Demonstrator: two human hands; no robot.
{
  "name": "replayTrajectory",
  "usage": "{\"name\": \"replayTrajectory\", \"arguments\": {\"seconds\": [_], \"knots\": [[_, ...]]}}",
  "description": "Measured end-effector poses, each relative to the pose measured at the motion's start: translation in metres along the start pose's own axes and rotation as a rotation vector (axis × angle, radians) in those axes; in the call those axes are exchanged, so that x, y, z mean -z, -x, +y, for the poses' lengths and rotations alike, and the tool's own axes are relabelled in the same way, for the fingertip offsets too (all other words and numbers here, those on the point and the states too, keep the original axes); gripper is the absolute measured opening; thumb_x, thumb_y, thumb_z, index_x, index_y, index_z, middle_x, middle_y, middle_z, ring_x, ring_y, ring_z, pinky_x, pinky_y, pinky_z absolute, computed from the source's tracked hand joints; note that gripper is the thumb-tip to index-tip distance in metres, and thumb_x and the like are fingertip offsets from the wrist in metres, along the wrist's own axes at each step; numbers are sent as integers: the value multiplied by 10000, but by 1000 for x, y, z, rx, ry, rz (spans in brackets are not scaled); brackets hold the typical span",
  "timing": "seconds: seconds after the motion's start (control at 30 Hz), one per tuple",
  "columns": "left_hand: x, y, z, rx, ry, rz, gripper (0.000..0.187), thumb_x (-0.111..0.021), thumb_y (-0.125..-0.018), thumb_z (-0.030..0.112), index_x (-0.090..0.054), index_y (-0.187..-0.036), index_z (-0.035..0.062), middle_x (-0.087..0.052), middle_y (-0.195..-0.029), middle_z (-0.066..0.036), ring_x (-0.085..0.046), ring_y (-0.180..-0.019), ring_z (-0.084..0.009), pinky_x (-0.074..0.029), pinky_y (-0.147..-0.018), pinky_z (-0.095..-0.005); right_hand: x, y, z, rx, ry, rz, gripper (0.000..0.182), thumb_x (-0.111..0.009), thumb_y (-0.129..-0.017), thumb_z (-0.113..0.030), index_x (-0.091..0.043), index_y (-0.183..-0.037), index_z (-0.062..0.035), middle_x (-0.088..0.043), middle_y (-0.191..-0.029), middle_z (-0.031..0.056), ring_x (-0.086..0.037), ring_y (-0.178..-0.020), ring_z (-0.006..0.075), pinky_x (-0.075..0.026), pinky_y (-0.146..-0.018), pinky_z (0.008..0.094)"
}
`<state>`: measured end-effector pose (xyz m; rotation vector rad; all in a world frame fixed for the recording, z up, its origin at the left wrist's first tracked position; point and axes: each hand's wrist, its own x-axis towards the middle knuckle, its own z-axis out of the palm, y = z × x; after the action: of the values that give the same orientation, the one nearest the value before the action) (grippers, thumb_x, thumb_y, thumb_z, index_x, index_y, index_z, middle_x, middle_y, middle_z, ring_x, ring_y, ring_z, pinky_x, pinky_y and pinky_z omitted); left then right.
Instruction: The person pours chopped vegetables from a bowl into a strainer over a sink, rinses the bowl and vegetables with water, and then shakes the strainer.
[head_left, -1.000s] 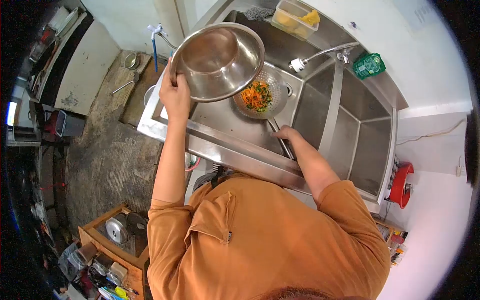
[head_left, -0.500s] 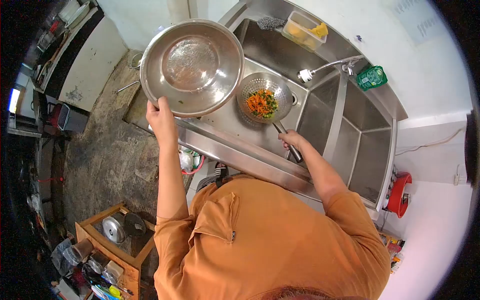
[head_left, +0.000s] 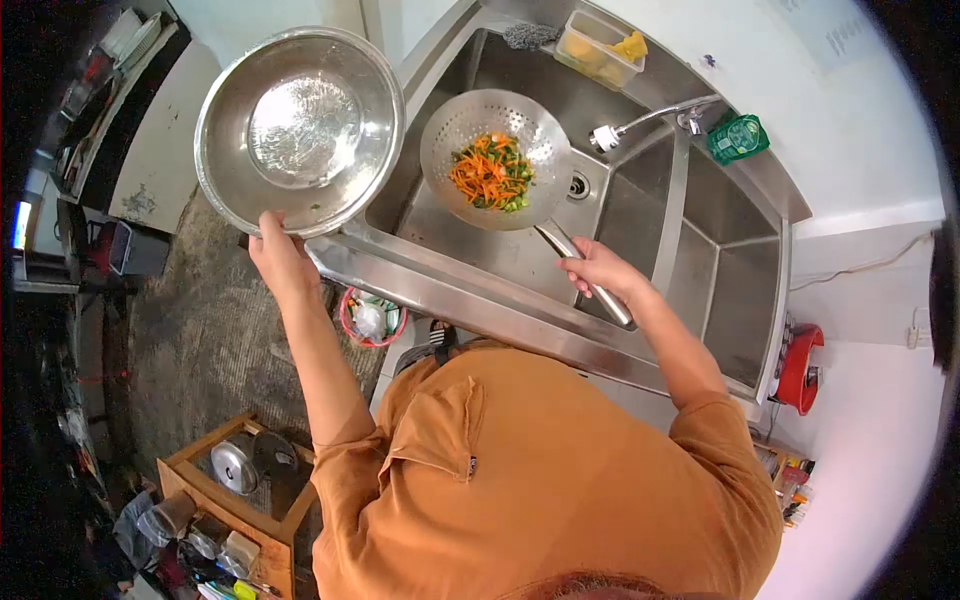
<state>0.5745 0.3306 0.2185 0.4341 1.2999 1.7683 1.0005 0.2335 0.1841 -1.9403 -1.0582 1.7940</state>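
My left hand (head_left: 280,258) grips the near rim of a wide metal basin (head_left: 235,130), which is tilted so its wet inside faces me. A small green scrap sticks near its lower edge. In my right hand (head_left: 605,272) is the handle of a perforated metal strainer ladle (head_left: 545,140), its fingers wrapped around the grip. The ladle's bowl is raised over the sink (head_left: 480,265). Shredded orange and chopped green vegetables (head_left: 490,178) lie in the bowl. Basin and ladle are apart, side by side.
A faucet (head_left: 650,120) reaches over the sink, which has a second basin at right. On the back ledge are a plastic container (head_left: 598,55) with yellow sponges, a scouring pad (head_left: 530,37) and a green pouch (head_left: 738,138). A red basket (head_left: 372,318) stands on the floor below.
The basin has moved left, away from the ladle. My right hand has lifted the ladle with the vegetables up and to the left, and the sink drain now shows more fully.
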Motion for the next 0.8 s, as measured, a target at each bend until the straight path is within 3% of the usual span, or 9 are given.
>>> {"name": "replayTrajectory", "arguments": {"seconds": [0.13, 0.17, 0.2, 0.3, 0.43, 0.5, 0.6, 0.63, 0.8], "knots": [[7, -3, -2, -18, 1, 35, 209, -554, -900, 139, -585, -1059, 6, -582, -979, -25, -537, -799, -117, -438, -674, -288, -20, 26, -22, 62, -40, 35, 191, -631, -930, -140, -505, -1045, -53, -527, -699, -11, -490, -498, 72, -426, -423, 266], [10, -5, -4, -21, -10, 35, 210, -551, -901, 136, -583, -1063, 7, -581, -982, -27, -540, -799, -119, -446, -672, -295, -23, 36, -29, 66, -80, 20, 271, -613, -938, -124, -517, -1176, -39, -523, -716, -6, -493, -513, 75, -425, -424, 269], [11, -5, -4, -20, -12, 42, 210, -551, -901, 136, -583, -1063, 7, -581, -982, -27, -540, -799, -119, -446, -672, -295, -25, 47, -34, 62, -77, 15, 271, -613, -938, -124, -517, -1176, -39, -523, -716, -6, -493, -513, 75, -425, -424, 269], [11, -6, -7, -39, 9, -1, 199, -537, -901, 124, -576, -1050, -2, -582, -968, -36, -544, -792, -126, -461, -639, -313, -27, 71, -47, 150, -192, 135, 456, -596, -949, -97, -472, -1387, -73, -521, -741, -1, -487, -498, 85, -421, -422, 260], [0, 1, -8, -8, 72, -20, 192, -536, -900, 123, -573, -1045, 3, -587, -955, -36, -543, -775, -124, -456, -631, -302, -25, 99, -63, 178, -200, 266, 473, -590, -957, -97, -468, -1414, -92, -520, -739, -4, -485, -495, 78, -418, -424, 250], [3, -5, -25, 34, -12, -72, 307, -535, -932, 138, -554, -1180, -42, -628, -1050, -103, -643, -866, -215, -550, -731, -360, -25, 116, -73, 194, -207, 286, 492, -590, -958, -96, -459, -1431, -92, -521, -739, -5, -489, -499, 76, -417, -427, 247], [-1, -2, -39, 62, -81, -193, 308, -527, -936, 136, -547, -1191, -35, -628, -1065, -106, -647, -894, -209, -557, -744, -359, -27, 129, -69, 252, -237, 301, 546, -596, -960, -103, -427, -1479, -84, -530, -739, -6, -499, -511, 74, -417, -434, 241], [-11, 9, -39, 115, -96, -131, 303, -511, -934, 127, -550, -1194, -22, -631, -1055, -90, -644, -885, -187, -555, -744, -347, -24, 132, -66, 272, -236, 320, 561, -598, -960, -108, -416, -1489, -79, -531, -738, -6, -501, -513, 75, -419, -436, 241], [-18, 8, -76, 46, -132, -298, 301, -504, -931, 116, -560, -1201, -7, -636, -1070, -74, -622, -951, -158, -530, -793, -311, -32, 148, -67, 243, -269, 411, 605, -611, -958, -116, -387, -1517, -74, -538, -728, -6, -501, -500, 82, -420, -443, 243]]}}
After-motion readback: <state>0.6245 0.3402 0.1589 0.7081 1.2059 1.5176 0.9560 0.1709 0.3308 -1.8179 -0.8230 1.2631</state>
